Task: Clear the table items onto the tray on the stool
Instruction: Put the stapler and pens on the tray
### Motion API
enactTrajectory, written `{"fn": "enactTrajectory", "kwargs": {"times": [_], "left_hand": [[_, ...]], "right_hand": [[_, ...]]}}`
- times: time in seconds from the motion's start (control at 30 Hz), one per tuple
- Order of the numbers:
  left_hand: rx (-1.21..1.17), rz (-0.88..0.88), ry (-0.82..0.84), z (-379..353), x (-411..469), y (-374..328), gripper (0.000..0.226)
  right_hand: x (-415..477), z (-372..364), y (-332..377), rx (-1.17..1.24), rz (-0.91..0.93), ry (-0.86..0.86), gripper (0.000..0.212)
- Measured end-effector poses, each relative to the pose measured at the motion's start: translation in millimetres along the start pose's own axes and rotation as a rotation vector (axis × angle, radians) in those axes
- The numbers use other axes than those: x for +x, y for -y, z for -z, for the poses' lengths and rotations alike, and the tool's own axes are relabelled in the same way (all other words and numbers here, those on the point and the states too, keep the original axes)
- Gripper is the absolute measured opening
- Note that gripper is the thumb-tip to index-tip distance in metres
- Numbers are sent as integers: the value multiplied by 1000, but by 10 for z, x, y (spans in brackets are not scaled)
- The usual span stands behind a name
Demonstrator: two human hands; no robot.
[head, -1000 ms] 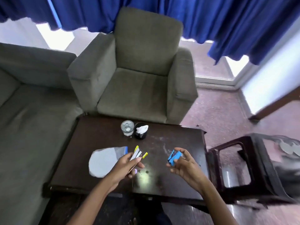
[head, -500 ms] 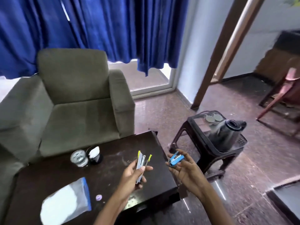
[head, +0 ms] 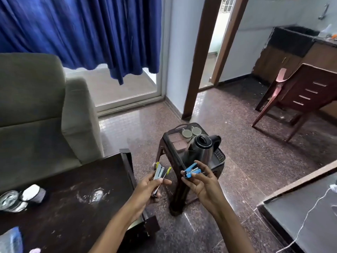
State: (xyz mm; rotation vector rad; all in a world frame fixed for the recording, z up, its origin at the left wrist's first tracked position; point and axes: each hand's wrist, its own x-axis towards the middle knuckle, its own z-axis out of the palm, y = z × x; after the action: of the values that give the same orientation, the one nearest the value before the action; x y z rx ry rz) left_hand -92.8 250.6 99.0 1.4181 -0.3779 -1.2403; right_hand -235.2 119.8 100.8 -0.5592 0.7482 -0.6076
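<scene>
A small blue stapler (head: 191, 171) is pinched in the right hand (head: 204, 185), grip clamped on it by thumb and fingertips, and it's held up in the air just in front of the tray (head: 218, 155) on the dark stool (head: 177, 189). A silver tool with yellow tips (head: 159, 172) (maybe another stapler, hard to tell tbh) is gripped in the left hand (head: 147, 190), fingers curled round it, right by the edge of the tabletop (head: 73, 216). The tray is already loaded with a steel kettle (head: 200, 150), two cups (head: 187, 133) and two pinkish boxes (head: 175, 138). Over on the far left of the tabletop a glass (head: 9, 200) and a black cup stuffed with something white (head: 34, 193) can be seen touching, and a plastic bag (head: 11, 240) is cut off at the bottom corner. An olive armchair (head: 36, 115) is parked behind, under a blue curtain (head: 82, 30).
</scene>
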Motion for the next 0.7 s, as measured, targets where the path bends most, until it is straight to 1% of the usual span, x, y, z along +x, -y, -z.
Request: {"fn": "enactTrajectory", "kwargs": {"times": [0.2,0.3,0.47,0.63,0.7], "left_hand": [[30,18,6,-316,529,-118,23],[24,23,-7,-437,890,-210,19],[-51,37,-18,-560,1574,-450,12],[-109,52,-42,-568,2173,-698,15],[-149,77,-96,-570,2366,-759,17]], "right_hand": [[438,249,362,-15,-55,-144,34],[744,361,553,1,-49,-165,30],[1302,430,985,-7,-16,-167,27],[1953,465,1416,-76,32,-198,25],[2205,485,1501,-98,21,-229,24]]}}
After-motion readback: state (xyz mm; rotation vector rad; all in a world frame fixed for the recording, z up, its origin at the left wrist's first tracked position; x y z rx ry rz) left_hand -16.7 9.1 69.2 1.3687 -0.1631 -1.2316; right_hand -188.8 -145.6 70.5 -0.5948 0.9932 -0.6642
